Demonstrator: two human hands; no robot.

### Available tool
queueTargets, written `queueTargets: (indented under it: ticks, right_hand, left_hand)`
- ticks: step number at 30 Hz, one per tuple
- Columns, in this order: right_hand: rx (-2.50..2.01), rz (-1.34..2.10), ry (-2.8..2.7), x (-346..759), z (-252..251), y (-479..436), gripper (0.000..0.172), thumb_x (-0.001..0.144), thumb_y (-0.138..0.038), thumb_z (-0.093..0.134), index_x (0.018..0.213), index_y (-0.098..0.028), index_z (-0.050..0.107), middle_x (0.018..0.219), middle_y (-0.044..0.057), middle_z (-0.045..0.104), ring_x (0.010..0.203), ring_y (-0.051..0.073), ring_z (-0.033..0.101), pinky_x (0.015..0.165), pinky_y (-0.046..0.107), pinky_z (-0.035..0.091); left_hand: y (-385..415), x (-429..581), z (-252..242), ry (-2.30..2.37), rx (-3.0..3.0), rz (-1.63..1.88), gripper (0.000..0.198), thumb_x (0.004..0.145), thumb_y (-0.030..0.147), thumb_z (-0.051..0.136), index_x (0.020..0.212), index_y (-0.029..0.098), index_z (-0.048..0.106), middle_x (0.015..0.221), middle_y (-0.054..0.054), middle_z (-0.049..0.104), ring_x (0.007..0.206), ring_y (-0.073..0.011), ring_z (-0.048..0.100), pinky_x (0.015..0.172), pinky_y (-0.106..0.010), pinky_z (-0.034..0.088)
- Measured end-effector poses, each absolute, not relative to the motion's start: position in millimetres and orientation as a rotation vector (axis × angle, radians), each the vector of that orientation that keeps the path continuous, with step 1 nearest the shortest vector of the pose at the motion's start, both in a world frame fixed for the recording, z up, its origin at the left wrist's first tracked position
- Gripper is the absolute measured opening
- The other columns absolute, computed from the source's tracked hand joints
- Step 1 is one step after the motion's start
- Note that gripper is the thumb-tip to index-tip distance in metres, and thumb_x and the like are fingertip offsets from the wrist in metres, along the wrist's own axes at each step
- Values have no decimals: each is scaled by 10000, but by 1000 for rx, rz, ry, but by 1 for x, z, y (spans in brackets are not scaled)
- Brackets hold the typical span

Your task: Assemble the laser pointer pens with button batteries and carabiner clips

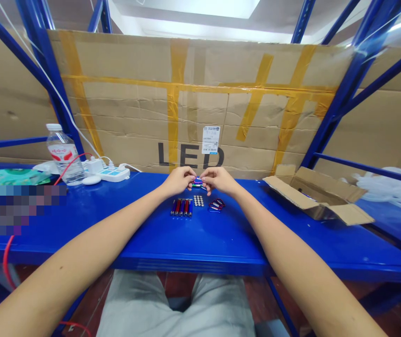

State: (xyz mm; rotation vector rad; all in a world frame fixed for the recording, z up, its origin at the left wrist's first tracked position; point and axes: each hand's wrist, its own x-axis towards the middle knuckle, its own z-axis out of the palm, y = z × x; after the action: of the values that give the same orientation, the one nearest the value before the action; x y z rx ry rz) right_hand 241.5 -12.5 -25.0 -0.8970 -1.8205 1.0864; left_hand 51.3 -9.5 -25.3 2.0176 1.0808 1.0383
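My left hand (179,180) and my right hand (218,179) meet near the back of the blue table, fingertips pinched together. Between them is a small blue and purple piece (198,180), partly hidden by the fingers, perhaps a carabiner. Just under it shows a slim green tube with a silver end (198,186); whether it is held or lying there I cannot tell. Closer to me, several red and blue metal tubes like mini flashlights (182,207) lie side by side. Right of them sit rows of small silver button cells (198,201), then a pile of coloured carabiners (216,205).
An open cardboard box (302,194) stands on the right. At the left are a water bottle (65,154), a white power strip (114,173) with cables and a green packet (16,177). A large carton (133,117) walls off the back, between blue rack posts.
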Motion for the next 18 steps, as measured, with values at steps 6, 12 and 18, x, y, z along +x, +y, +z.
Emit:
queueTargets:
  ticks: [6,12,18]
  right_hand:
    - [-985,1017,-1922,243,-26,-9,41,793,-197,654,777,-162,641,541,-26,580,411,118,556,409,260,527]
    - [-1050,956,-1971,245,-25,-11,71,807,-185,636,745,-151,633,555,-16,593,391,118,563,375,229,457]
    - [-1091,982,-2047,235,-28,-19,113,813,-149,633,709,-149,588,522,-18,587,385,112,565,381,208,446]
  left_hand:
    - [-14,55,-28,1083,2060,1010,106,887,94,519,846,140,605,569,24,589,545,-118,627,605,-234,487]
    - [-15,58,-32,1058,2017,984,122,891,88,515,824,136,605,557,27,586,522,-113,617,583,-232,484]
    - [-11,60,-34,1023,1954,1061,100,865,57,534,831,138,581,575,21,600,536,-117,616,590,-248,501]
